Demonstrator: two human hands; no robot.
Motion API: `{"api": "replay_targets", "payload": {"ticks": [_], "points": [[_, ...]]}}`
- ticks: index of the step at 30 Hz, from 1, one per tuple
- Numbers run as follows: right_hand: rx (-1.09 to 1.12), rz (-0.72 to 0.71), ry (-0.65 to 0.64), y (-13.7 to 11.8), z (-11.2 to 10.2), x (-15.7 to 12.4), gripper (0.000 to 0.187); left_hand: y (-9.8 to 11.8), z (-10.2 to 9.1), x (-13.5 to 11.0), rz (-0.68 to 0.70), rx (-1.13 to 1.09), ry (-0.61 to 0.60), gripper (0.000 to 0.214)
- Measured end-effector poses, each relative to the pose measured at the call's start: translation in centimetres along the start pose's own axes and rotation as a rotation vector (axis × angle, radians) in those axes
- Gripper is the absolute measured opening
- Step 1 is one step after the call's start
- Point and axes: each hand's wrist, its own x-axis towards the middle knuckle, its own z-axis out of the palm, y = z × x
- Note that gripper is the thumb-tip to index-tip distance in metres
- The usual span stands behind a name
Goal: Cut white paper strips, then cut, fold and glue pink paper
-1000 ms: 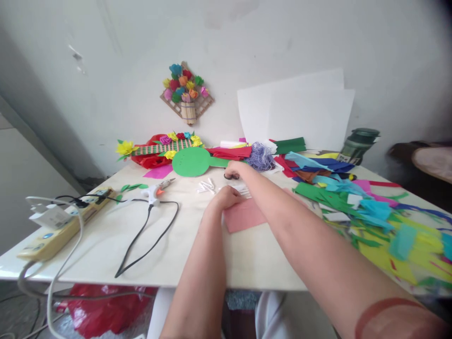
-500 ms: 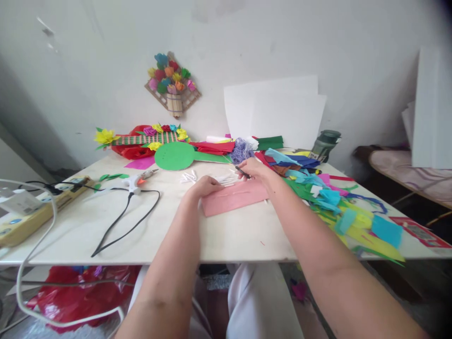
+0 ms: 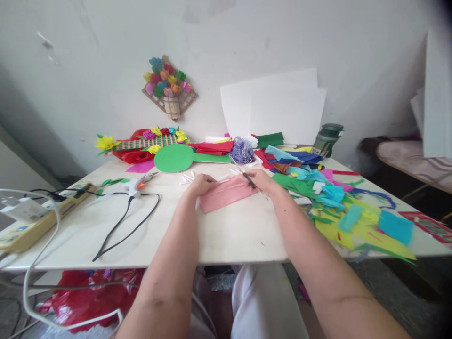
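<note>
A folded strip of pink crepe paper (image 3: 228, 196) lies on the white table, with a pale line running along its length. My left hand (image 3: 204, 183) is closed on the paper's upper left edge, its fingertips partly hidden. In my right hand (image 3: 262, 182) is a pair of small dark-handled scissors (image 3: 249, 180), over the right end of the paper. Their thin blades point up and to the left, away from me. Short white paper sticks (image 3: 187, 178) lie just beyond my left hand.
A green paddle-shaped card (image 3: 174, 158) and a tangle of purple yarn (image 3: 242, 149) lie behind my hands. At left are a glue gun (image 3: 134, 187) with its cable and a power strip (image 3: 45, 214). Coloured paper scraps (image 3: 332, 195) and a bottle (image 3: 328, 140) are at right.
My right hand has shifted slightly right and toward me with the scissors, whose blades now show more clearly. The left hand stays at the paper's left end. The view has shifted a little.
</note>
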Motion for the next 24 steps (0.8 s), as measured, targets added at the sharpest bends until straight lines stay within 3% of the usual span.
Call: {"api": "replay_targets", "payload": {"ticks": [10,18,24], "points": [[0.032,-0.124,0.04,1.0,1.6,1.1,0.024,0.3,0.1,0.1,-0.009,0.057,-0.003,0.031],[-0.064,-0.113,0.036,1.8,2.0,1.6,0.03,0.4,0.5,0.3,0.023,0.135,0.007,0.033],[-0.107,-0.139,0.059,2.0,1.9,1.8,0.021,0.4,0.6,0.3,0.023,0.195,0.033,0.033]]}}
